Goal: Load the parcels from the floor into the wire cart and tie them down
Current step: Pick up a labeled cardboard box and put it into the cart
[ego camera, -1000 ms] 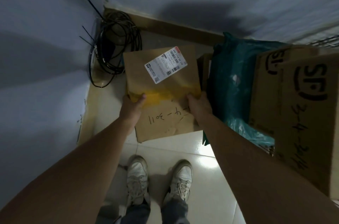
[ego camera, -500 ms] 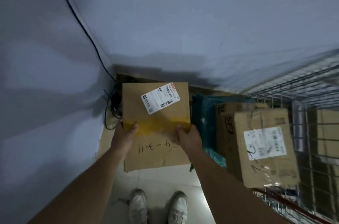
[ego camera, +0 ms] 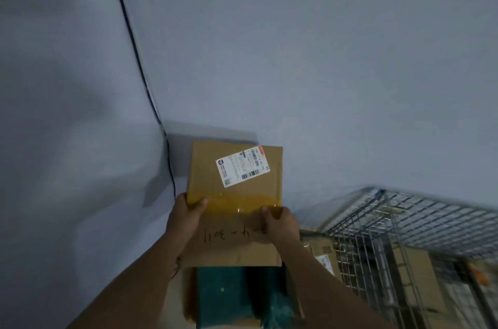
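I hold a flat brown cardboard parcel [ego camera: 234, 202] up in front of the wall, its white shipping label facing me and handwritten numbers near its lower edge. My left hand [ego camera: 186, 216] grips its left side and my right hand [ego camera: 280, 223] grips its right side, thumbs on the yellow tape band. The wire cart [ego camera: 409, 223] stands at the lower right, its mesh wall blurred, with brown boxes [ego camera: 415, 274] inside. Below the parcel lies a dark green plastic parcel [ego camera: 223, 299] on the floor.
Grey walls meet in a corner at the left, with a black cable [ego camera: 140, 70] running down it. A labelled carton [ego camera: 322, 254] sits between the green parcel and the cart.
Both hands have lifted the flat parcel from near the floor up to wall height. The view has tilted upward, so my shoes have left the frame and the cart's mesh now shows at the right.
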